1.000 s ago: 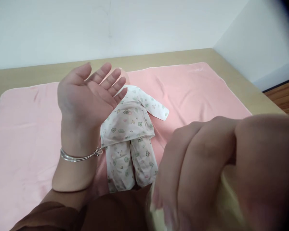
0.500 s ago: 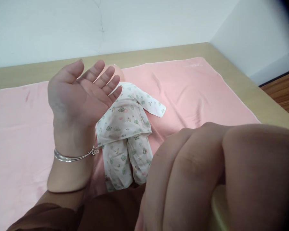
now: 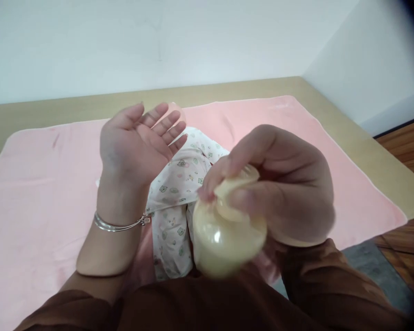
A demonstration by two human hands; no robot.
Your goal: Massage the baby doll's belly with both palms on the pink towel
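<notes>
My left hand (image 3: 138, 142) is raised palm up, fingers stretched out and holding nothing. It hangs over the upper left of a white printed baby top (image 3: 177, 170). My right hand (image 3: 290, 184) grips the narrow neck of a glossy, pale-yellow, bulb-shaped thing (image 3: 224, 243) with a flared top; its exact kind is unclear. That thing is in front of the printed baby trousers (image 3: 170, 243) and hides one leg of them. A round, skin-coloured head (image 3: 179, 112) shows partly behind my left fingertips, above the collar. Whether it is a doll cannot be seen.
The clothes lie on a pink blanket (image 3: 331, 184) spread over a light wooden table (image 3: 248, 89). A white wall (image 3: 72, 50) stands behind the table. Dark striped wood (image 3: 405, 142) shows at the right, beyond the table's edge.
My right hand has moved away from the camera and turned, so the pale-yellow thing now shows. My left hand stays open and appears slightly further right and lower as the view shifts.
</notes>
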